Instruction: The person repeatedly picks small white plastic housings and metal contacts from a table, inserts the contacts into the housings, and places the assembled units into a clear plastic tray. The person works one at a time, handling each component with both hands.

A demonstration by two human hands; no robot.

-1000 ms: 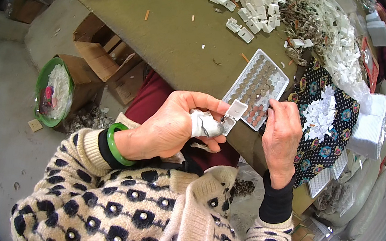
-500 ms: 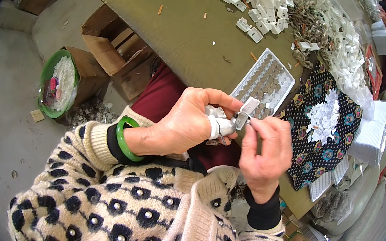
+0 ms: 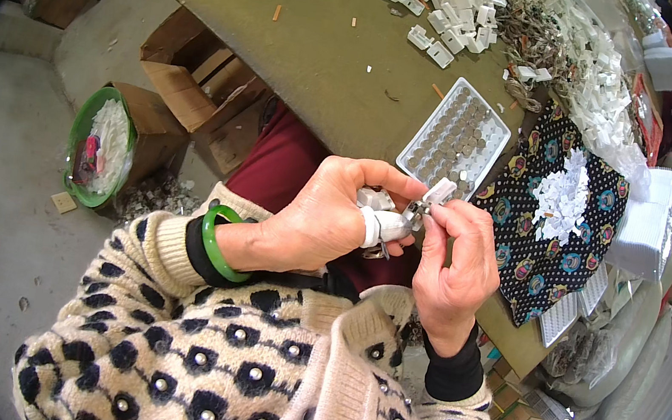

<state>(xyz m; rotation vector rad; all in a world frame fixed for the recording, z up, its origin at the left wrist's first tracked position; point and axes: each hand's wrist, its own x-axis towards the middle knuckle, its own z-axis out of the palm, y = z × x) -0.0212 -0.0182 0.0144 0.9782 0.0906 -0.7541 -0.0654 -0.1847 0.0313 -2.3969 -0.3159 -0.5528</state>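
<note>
My left hand (image 3: 327, 209), with a green bangle (image 3: 220, 255) at its wrist and white wrapping on a finger, holds a small white plastic casing (image 3: 440, 192) between thumb and fingers. More white pieces (image 3: 375, 199) and some dark wire-like bits sit in its palm. My right hand (image 3: 460, 257) pinches at the casing's lower end, where small dark metallic parts show; what its fingertips grip is too small to make out. Just beyond the hands, a white tray (image 3: 494, 157) holds several round greyish discs (image 3: 450, 131).
White casings (image 3: 454, 8) and tangled wires (image 3: 529, 31) are heaped on the green table (image 3: 290, 49). At the right lies a patterned cloth (image 3: 521, 236) with white scraps (image 3: 562, 199). Cardboard boxes (image 3: 176, 93) and a green basin (image 3: 124, 180) stand on the left floor.
My right hand has shifted slightly left and up against the casing, and the casing has tilted a little. The table scene has moved slightly in view; my left hand keeps its hold.
</note>
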